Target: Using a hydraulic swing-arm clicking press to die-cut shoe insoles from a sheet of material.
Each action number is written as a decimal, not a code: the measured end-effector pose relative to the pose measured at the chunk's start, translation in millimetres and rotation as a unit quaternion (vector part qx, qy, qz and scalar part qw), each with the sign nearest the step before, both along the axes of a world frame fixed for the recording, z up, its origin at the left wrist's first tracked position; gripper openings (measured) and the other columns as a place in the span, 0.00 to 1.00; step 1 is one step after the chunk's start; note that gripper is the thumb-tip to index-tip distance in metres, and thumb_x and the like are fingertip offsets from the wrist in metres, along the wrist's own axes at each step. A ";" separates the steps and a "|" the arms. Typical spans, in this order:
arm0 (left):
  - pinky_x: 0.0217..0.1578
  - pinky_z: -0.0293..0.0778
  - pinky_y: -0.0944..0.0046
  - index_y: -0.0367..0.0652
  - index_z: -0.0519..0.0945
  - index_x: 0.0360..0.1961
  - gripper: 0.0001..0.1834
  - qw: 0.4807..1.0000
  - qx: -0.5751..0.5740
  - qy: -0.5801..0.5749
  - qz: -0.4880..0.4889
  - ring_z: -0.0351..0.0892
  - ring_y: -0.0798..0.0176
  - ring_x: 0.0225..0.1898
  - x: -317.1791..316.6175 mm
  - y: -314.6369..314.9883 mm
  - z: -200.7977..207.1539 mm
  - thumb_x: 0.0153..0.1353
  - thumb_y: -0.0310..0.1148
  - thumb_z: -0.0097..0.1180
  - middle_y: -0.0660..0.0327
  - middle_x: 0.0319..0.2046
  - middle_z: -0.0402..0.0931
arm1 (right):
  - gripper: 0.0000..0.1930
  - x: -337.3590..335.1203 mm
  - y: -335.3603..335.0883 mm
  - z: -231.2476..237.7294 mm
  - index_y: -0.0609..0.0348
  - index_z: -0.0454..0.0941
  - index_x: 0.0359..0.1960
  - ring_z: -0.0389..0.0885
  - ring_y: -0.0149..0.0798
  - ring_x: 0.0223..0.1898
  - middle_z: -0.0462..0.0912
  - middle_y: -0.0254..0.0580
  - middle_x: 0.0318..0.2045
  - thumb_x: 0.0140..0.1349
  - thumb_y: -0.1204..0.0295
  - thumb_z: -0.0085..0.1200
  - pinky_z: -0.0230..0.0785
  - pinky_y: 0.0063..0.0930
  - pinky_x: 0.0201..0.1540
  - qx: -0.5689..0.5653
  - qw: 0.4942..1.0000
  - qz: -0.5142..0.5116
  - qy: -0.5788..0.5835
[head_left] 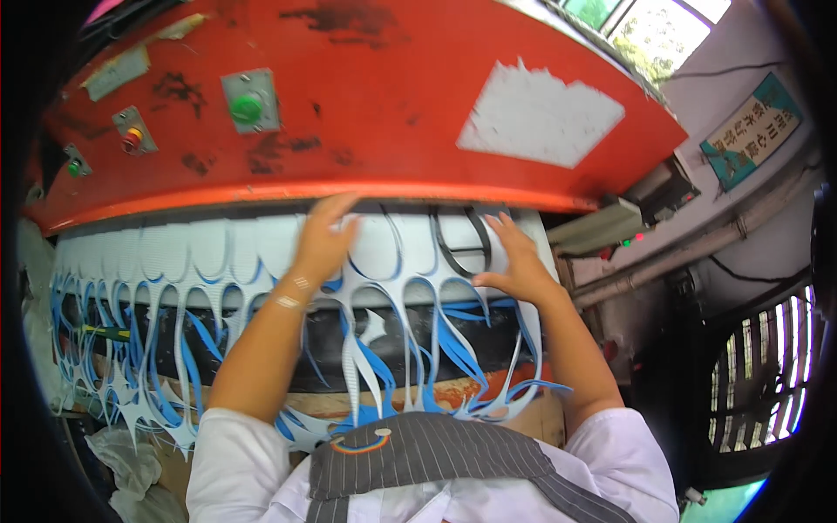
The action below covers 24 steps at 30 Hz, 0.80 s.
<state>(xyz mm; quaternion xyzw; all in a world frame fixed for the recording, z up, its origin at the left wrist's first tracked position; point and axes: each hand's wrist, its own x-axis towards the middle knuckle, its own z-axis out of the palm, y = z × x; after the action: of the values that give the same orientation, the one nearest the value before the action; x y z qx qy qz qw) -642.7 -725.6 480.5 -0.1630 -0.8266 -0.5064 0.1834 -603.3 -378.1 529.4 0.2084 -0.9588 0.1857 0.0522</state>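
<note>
A layered sheet (410, 283), white on top and blue beneath, lies across the bed under the red press. Rows of long rounded shapes are cut into it, and its near part hangs in thin strips. A black U-shaped cutting die (466, 253) with a crossbar rests on the sheet, its far end beneath the press edge. My right hand (520, 261) is at the die's right side, fingers and thumb spread, the thumb by its rounded end. Over the sheet to the left, my left hand (324, 240) is slightly blurred, with thumb and fingers apart and nothing visible in it.
The red press head (366, 105) spans the far side, carrying a green button (247, 107) and a red knob (132, 138). A green-and-yellow handled tool (106, 333) lies among the strips. Clear plastic bags (131, 462) are at lower left. Pipes (671, 253) run along the right wall.
</note>
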 end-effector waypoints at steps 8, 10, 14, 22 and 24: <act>0.64 0.59 0.59 0.31 0.59 0.66 0.36 0.832 0.032 0.170 0.528 0.63 0.51 0.65 13.3 -396.7 18.8 0.59 0.32 0.57 0.46 0.65 0.61 | 0.35 -13.5 -168.2 63.2 0.58 0.67 0.61 0.76 0.51 0.54 0.75 0.51 0.56 0.55 0.54 0.63 0.68 0.40 0.57 -0.186 0.974 0.130 0.014; 0.68 0.47 0.59 0.30 0.53 0.68 0.39 0.727 -0.086 0.227 0.642 0.50 0.47 0.71 19.6 -468.0 42.9 0.60 0.37 0.54 0.42 0.69 0.52 | 0.34 -22.7 -230.3 86.1 0.57 0.68 0.59 0.82 0.46 0.44 0.80 0.49 0.45 0.55 0.53 0.63 0.75 0.37 0.46 -0.244 0.949 0.160 0.123; 0.68 0.44 0.61 0.34 0.54 0.69 0.35 0.802 -0.089 0.156 0.569 0.47 0.49 0.72 37.3 -524.6 74.3 0.64 0.36 0.48 0.43 0.69 0.51 | 0.18 -33.6 -300.9 116.3 0.56 0.65 0.44 0.81 0.56 0.28 0.82 0.48 0.27 0.59 0.61 0.57 0.72 0.49 0.28 -0.279 0.940 0.100 0.167; 0.47 0.72 0.59 0.36 0.81 0.42 0.14 0.946 -0.100 -0.029 0.307 0.79 0.54 0.43 140.6 -266.2 73.8 0.65 0.37 0.51 0.51 0.41 0.81 | 0.21 36.7 -223.3 65.9 0.55 0.71 0.47 0.82 0.54 0.34 0.83 0.48 0.30 0.60 0.55 0.55 0.72 0.47 0.34 -0.154 0.983 0.096 -0.010; 0.34 0.71 0.59 0.37 0.81 0.30 0.08 0.967 -0.082 -0.040 0.239 0.76 0.58 0.29 187.9 -156.0 68.3 0.60 0.32 0.56 0.54 0.27 0.79 | 0.22 66.1 -191.4 59.4 0.56 0.75 0.42 0.82 0.53 0.36 0.83 0.49 0.31 0.59 0.50 0.54 0.71 0.48 0.38 -0.032 0.981 0.113 -0.157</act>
<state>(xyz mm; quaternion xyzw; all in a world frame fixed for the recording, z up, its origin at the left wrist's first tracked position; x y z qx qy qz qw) -454.9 -881.6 548.8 0.0459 -0.8868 -0.3847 0.2519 -537.3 -569.4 588.7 0.2815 -0.9190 0.2516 -0.1133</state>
